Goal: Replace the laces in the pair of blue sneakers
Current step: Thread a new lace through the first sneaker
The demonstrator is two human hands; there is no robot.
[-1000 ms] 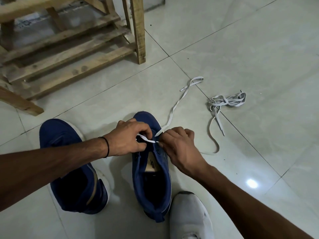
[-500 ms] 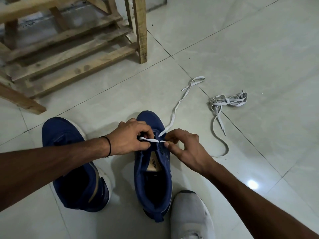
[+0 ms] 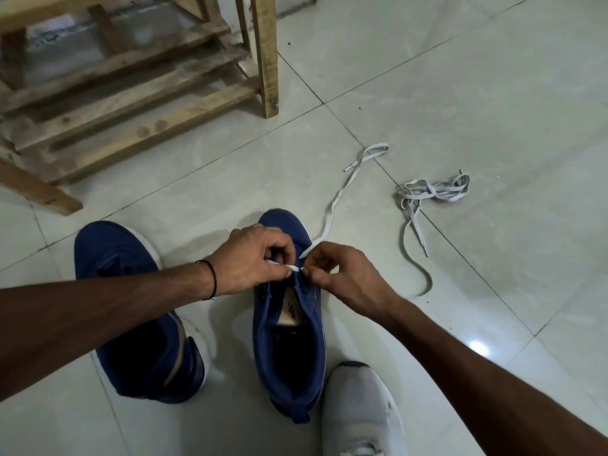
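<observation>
Two blue sneakers stand on the tiled floor: the left sneaker [image 3: 131, 311] without laces, and the right sneaker [image 3: 289, 340] between my arms. A white lace [image 3: 332, 209] runs from the right sneaker's front eyelets out over the floor. My left hand [image 3: 253, 258] pinches a short stretch of this lace above the tongue. My right hand [image 3: 342, 274] pinches the same lace at the sneaker's right eyelet row. The eyelets under my fingers are hidden.
A second white lace [image 3: 427, 199] lies tangled on the floor to the right, its tail curling toward my right wrist. A wooden rack [image 3: 131, 93] stands at the back left. My foot in a grey-white shoe [image 3: 362, 413] rests beside the right sneaker's heel.
My hands stay at the front eyelets; the right hand's fingers have closed in on the lace near the left thumb. The loose lace's tail on the floor shifted slightly.
</observation>
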